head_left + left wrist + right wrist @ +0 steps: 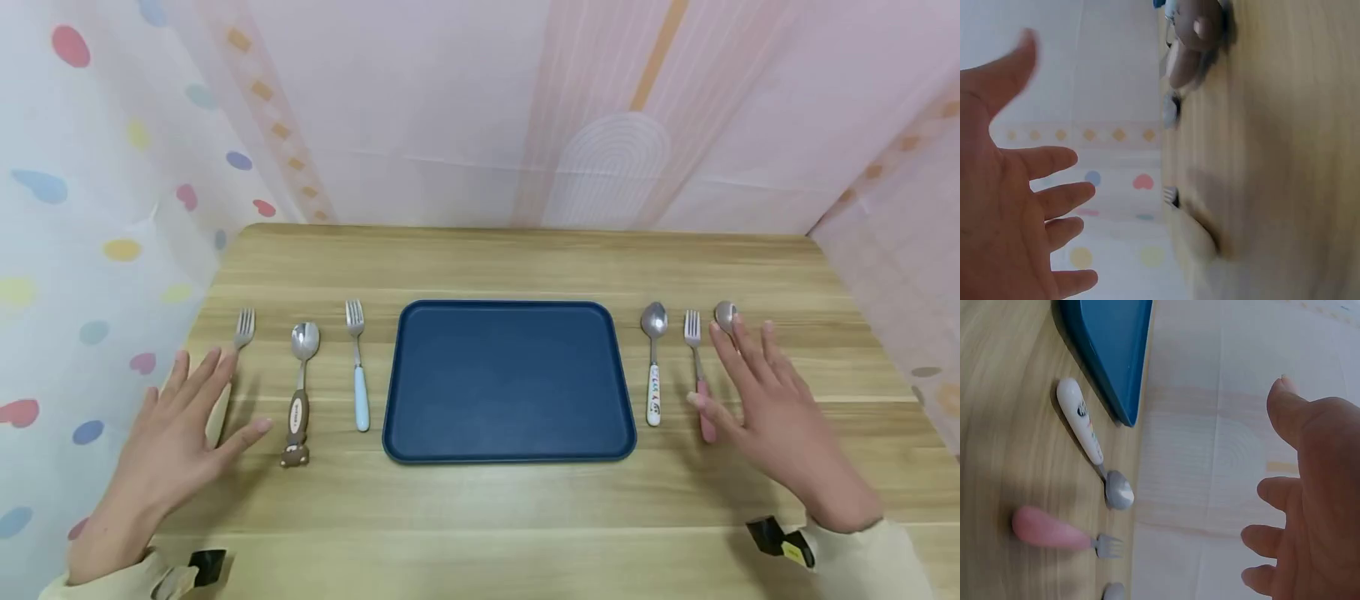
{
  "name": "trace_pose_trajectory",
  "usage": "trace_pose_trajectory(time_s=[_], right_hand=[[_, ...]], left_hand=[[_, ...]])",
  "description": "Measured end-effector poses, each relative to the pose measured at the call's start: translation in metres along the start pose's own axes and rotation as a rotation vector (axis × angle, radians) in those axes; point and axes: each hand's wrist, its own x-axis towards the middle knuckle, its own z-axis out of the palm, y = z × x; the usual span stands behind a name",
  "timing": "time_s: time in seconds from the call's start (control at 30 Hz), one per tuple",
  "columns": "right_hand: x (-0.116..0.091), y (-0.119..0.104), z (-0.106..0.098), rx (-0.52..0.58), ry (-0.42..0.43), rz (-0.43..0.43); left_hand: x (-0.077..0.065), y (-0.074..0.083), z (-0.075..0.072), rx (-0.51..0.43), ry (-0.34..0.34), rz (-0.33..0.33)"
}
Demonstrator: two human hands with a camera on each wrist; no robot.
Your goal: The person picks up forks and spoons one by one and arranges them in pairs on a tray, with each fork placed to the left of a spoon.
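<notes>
Fingers spread, my left hand hovers over the left side of the table, above a cream-handled fork that it partly covers. Beside it lie a spoon with a brown bear handle and a light-blue-handled fork. My right hand is also spread in the air, holding nothing. It overlaps a pink-handled fork and a spoon whose handle is hidden. A spoon with a white patterned handle lies to the left of that fork. Between the two groups sits a dark blue tray.
The wooden table carries all of this. Behind it hangs a pale pink patterned curtain, and a white cloth with coloured spots hangs along the left side. A black strap piece sits at the left cuff.
</notes>
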Motion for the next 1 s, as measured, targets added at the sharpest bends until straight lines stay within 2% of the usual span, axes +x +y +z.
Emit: trace_pose_trajectory(time_s=[0.1, 0.3, 0.43, 0.57, 0.7, 1.0], right_hand=[[0.005, -0.005, 0.006, 0.027, -0.003, -0.009], [0.016, -0.017, 0.024, 0.036, -0.012, -0.045], [0.022, -0.025, 0.038, 0.042, -0.014, -0.078], [0.029, -0.031, 0.046, 0.06, 0.009, -0.107], [0.035, -0.036, 0.05, 0.104, -0.005, -0.111], [0.048, -0.04, 0.047, 0.23, -0.094, -0.027]], left_hand=[[-0.001, -0.006, 0.006, -0.011, -0.003, -0.027], [0.002, -0.011, 0.014, -0.029, 0.114, -0.132], [0.009, -0.012, 0.013, -0.041, 0.144, -0.195], [0.014, -0.012, 0.012, -0.041, 0.134, -0.238], [0.015, -0.014, 0.011, -0.017, 0.117, -0.293], [0.026, -0.023, 0.004, -0.023, 0.097, -0.357]])
